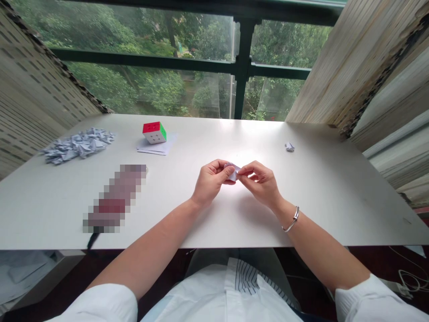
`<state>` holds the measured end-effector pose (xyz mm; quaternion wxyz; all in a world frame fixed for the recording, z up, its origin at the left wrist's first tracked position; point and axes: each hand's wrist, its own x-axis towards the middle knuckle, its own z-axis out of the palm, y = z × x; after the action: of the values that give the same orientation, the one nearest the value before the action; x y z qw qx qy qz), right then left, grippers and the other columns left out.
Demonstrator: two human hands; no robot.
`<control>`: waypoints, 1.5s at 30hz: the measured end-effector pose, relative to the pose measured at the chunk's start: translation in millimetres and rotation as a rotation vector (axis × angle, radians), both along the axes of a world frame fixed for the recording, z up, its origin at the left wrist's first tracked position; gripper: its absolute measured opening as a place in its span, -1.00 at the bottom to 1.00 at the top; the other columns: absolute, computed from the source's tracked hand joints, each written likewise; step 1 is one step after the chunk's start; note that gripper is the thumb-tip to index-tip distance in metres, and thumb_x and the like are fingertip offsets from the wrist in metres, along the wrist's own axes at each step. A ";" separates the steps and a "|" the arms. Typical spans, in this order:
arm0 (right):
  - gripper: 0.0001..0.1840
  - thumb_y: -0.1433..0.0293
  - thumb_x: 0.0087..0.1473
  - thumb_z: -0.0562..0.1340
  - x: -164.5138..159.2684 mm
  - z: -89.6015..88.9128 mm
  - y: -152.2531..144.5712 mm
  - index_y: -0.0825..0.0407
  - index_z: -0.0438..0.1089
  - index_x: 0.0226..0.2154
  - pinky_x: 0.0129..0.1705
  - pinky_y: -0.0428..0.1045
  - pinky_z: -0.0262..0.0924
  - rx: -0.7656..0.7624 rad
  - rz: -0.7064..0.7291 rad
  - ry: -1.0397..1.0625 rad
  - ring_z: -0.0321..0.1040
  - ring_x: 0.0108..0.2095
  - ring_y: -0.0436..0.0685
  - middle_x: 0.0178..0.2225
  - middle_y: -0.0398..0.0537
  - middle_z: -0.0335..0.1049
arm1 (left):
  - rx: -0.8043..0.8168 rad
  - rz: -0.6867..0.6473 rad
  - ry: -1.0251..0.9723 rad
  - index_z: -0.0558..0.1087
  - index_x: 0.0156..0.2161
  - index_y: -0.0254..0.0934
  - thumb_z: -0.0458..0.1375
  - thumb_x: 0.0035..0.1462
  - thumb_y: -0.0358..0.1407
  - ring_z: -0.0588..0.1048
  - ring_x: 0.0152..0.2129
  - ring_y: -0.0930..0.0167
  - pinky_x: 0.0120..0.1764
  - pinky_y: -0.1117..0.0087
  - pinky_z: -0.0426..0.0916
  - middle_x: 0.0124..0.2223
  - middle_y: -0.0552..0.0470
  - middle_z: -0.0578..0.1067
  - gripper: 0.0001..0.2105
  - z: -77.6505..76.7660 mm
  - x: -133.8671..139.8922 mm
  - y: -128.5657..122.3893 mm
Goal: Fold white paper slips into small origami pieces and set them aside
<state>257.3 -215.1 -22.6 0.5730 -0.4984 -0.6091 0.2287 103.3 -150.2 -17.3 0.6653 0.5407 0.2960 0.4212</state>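
Between my two hands is a small piece of folded white paper point(232, 175), held just above the middle of the white table. My left hand point(212, 180) grips its left side, thumb on top and fingers behind. At the right edge, the thumb and forefinger of my right hand point(260, 180) pinch the same paper. Its exact folds are too small to make out, and part of it is hidden by my left thumb. A silver bracelet point(291, 219) circles my right wrist.
On the white table point(321, 197), a pile of folded papers point(80, 145) lies at the far left. A puzzle cube point(154, 133) rests on flat paper sheets point(161, 149). A blurred-out object point(115, 199) lies front left; one crumpled-looking paper piece point(290, 147) sits right. Behind stands a window point(246, 67).
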 end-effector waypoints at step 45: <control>-0.63 0.12 -0.10 0.40 8.9 10.2 5.0 0.08 0.41 -0.42 -0.62 -0.18 0.31 -0.551 0.181 0.411 0.41 -0.44 0.02 -0.41 -0.07 0.43 | 0.028 -0.004 -0.003 0.47 -0.32 -0.29 0.41 -0.15 -0.25 0.50 -0.42 0.44 -0.29 0.35 0.45 -0.36 0.05 0.54 -0.71 -2.0 -0.2 2.3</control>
<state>266.2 -210.1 -12.3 0.5053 -0.5218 -0.4381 0.5296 103.1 -147.9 -19.3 0.6588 0.5499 0.2882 0.4248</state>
